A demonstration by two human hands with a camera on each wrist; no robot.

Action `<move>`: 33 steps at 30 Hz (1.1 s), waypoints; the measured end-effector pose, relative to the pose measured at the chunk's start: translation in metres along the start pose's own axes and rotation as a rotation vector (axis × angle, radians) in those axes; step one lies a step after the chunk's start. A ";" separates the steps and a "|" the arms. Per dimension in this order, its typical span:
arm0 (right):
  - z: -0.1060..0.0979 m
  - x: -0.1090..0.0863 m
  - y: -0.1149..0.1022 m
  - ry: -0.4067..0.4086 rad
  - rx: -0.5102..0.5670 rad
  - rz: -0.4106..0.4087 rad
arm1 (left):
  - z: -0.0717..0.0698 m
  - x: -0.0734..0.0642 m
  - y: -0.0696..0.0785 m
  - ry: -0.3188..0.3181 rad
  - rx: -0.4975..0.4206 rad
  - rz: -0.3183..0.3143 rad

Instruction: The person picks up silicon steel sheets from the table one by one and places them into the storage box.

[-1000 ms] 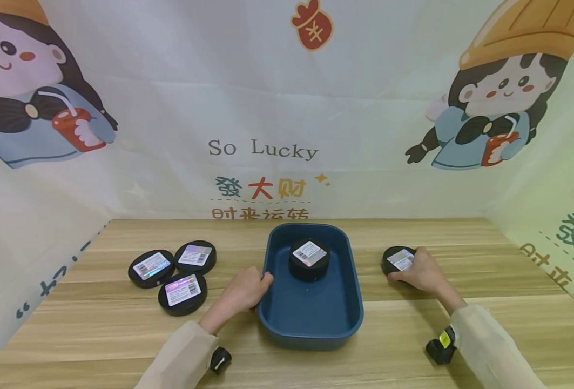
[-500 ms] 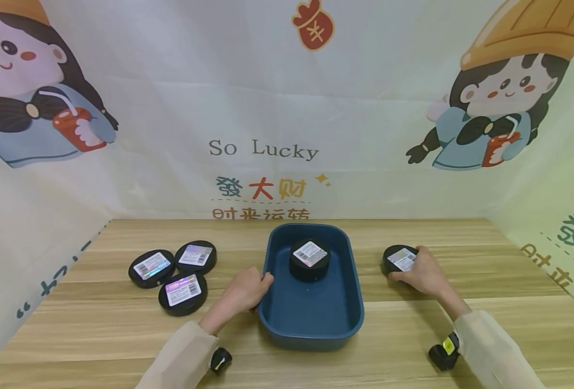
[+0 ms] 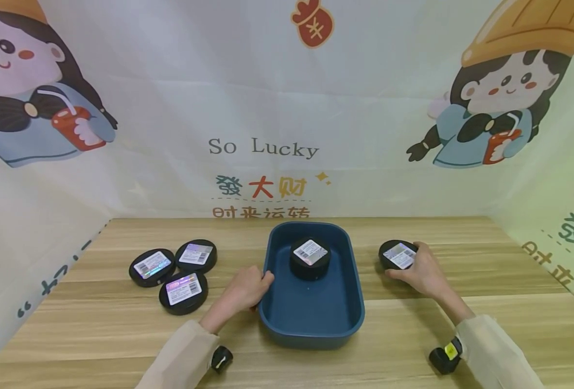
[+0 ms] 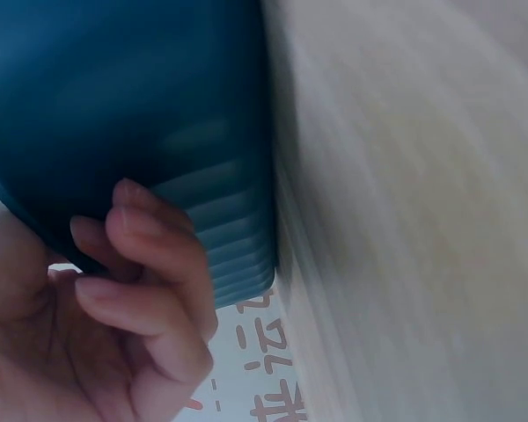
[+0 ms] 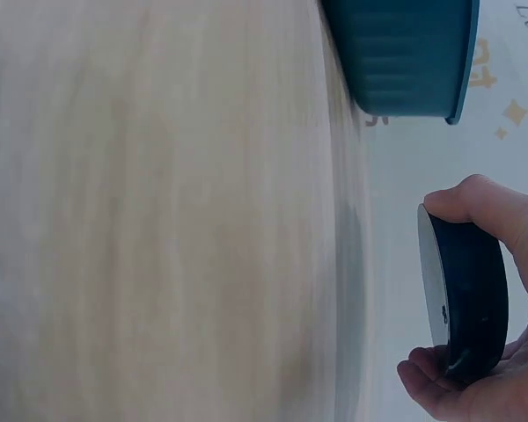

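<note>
My left hand [image 3: 247, 289] grips the left rim of a blue rectangular bin [image 3: 308, 316]. In the left wrist view, its thumb and curled fingers [image 4: 145, 290] pinch the rim from both sides. Inside the bin, toward the far end, sits a round black container [image 3: 310, 259] with a white barcode label on top. Right of the bin, my right hand [image 3: 425, 270] holds a similar flat round black container [image 3: 396, 255], label up. The right wrist view shows this container [image 5: 475, 299] between thumb and fingers, raised off the table.
Three more labelled black containers stand grouped left of the bin: one at far left [image 3: 152, 268], one behind [image 3: 196, 255] and one in front [image 3: 183, 293]. A wood-grain table [image 3: 97, 335] carries everything. A printed cloth backdrop [image 3: 364, 135] borders the table's back and sides.
The right hand and the black container it holds have risen slightly off the table. The left hand keeps its grip on the bin, which has not moved.
</note>
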State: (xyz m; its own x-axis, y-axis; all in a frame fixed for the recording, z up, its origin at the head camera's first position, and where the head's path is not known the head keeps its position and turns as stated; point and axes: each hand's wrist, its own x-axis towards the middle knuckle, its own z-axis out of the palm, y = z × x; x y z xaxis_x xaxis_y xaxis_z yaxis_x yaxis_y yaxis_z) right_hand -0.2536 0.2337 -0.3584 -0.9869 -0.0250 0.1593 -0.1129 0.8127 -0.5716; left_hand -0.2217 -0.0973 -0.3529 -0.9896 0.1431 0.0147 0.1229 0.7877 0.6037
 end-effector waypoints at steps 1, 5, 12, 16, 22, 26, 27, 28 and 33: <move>0.000 0.000 -0.001 0.005 0.003 -0.001 | 0.000 0.000 0.000 0.000 0.000 0.000; 0.000 -0.003 -0.008 0.019 0.022 -0.001 | 0.000 0.000 0.001 -0.001 -0.002 0.003; 0.000 -0.006 -0.019 0.016 0.064 0.005 | 0.000 0.000 0.000 0.012 0.007 0.030; 0.000 -0.006 -0.026 0.027 0.080 -0.015 | 0.000 0.000 0.000 0.017 0.013 0.034; 0.001 -0.008 -0.038 0.038 0.114 -0.062 | 0.000 0.000 0.001 0.014 0.013 0.031; 0.003 -0.008 -0.048 0.038 0.124 -0.076 | 0.000 0.000 0.001 0.002 0.003 0.023; 0.003 -0.008 -0.050 0.041 0.125 -0.078 | 0.000 0.000 0.001 -0.002 0.002 0.019; 0.004 -0.008 -0.053 0.041 0.128 -0.082 | 0.000 0.000 0.001 -0.005 0.000 0.017; 0.007 -0.007 -0.062 0.038 0.147 -0.104 | -0.001 0.000 0.002 -0.012 0.002 0.008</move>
State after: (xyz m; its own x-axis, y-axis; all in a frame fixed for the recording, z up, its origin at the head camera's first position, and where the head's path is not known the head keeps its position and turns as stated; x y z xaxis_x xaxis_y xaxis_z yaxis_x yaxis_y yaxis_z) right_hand -0.2406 0.1793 -0.3291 -0.9642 -0.0798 0.2527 -0.2324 0.7127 -0.6618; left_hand -0.2217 -0.0960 -0.3513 -0.9876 0.1568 0.0098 0.1311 0.7877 0.6019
